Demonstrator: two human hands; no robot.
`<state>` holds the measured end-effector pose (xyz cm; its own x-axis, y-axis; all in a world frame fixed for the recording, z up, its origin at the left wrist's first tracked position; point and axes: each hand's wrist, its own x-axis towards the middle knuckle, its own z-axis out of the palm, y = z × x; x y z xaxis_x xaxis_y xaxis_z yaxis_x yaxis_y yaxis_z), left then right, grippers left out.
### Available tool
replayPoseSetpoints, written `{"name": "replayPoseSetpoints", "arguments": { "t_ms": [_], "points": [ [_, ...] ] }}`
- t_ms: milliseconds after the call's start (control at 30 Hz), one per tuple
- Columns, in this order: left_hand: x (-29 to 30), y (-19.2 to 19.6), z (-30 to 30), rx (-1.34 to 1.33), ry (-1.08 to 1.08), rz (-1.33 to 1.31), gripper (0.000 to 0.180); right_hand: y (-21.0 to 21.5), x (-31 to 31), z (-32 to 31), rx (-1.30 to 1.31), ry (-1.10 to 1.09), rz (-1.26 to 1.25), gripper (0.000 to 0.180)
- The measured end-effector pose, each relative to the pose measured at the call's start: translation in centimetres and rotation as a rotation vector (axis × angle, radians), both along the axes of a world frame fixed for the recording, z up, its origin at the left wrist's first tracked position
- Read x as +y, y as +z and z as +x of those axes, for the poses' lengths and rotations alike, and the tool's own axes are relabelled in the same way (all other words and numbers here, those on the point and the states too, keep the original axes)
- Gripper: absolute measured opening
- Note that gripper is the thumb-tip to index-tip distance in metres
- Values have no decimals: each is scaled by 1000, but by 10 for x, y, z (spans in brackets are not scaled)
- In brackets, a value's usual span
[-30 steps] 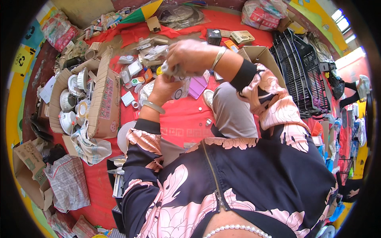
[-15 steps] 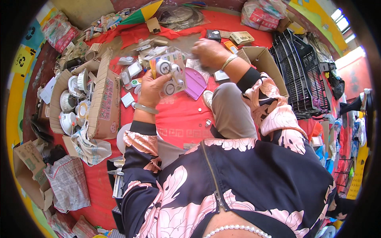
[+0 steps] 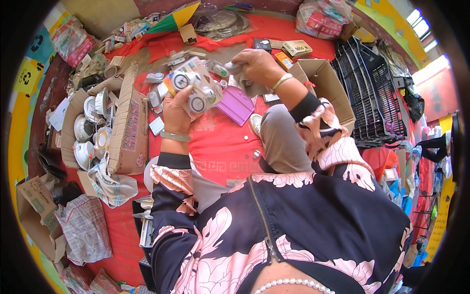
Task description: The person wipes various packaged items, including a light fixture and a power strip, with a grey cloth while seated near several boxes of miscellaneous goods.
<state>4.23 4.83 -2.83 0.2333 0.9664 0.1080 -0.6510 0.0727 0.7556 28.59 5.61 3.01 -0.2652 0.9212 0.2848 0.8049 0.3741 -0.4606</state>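
Note:
My left hand [image 3: 176, 111] is raised over the red cloth [image 3: 220, 147] and grips a clear blister pack [image 3: 194, 87] holding round white discs. My right hand [image 3: 255, 64] reaches further ahead and closes on a crumpled grey-white rag [image 3: 247, 83] just above a flat purple card [image 3: 236, 105]. Several small packets and boxes [image 3: 156, 95] lie scattered on the cloth around both hands. My bent knee in grey trousers [image 3: 279, 139] sits under the right forearm.
A long cardboard box [image 3: 128, 127] with white round fittings [image 3: 88, 127] stands at the left. An open brown carton [image 3: 325, 83] and a black plastic crate [image 3: 372, 93] are at the right. Bags and cardboard pieces lie at the far edge and lower left.
My two hands were together on the pack; the right hand has let go and moved forward and right to the rag, while the left hand keeps the pack raised.

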Motion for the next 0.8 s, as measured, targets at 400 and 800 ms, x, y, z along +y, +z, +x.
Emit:
{"name": "replayPoseSetpoints", "arguments": {
  "t_ms": [400, 800],
  "points": [
    [14, -19, 21, -400, 61, -127, 51, -66, -42, -120, 1909, 67, -673, 30],
    [-11, 12, 23, -229, -68, -53, 54, -66, -19, -22, 1644, 22, -562, 21]
  ]
}}
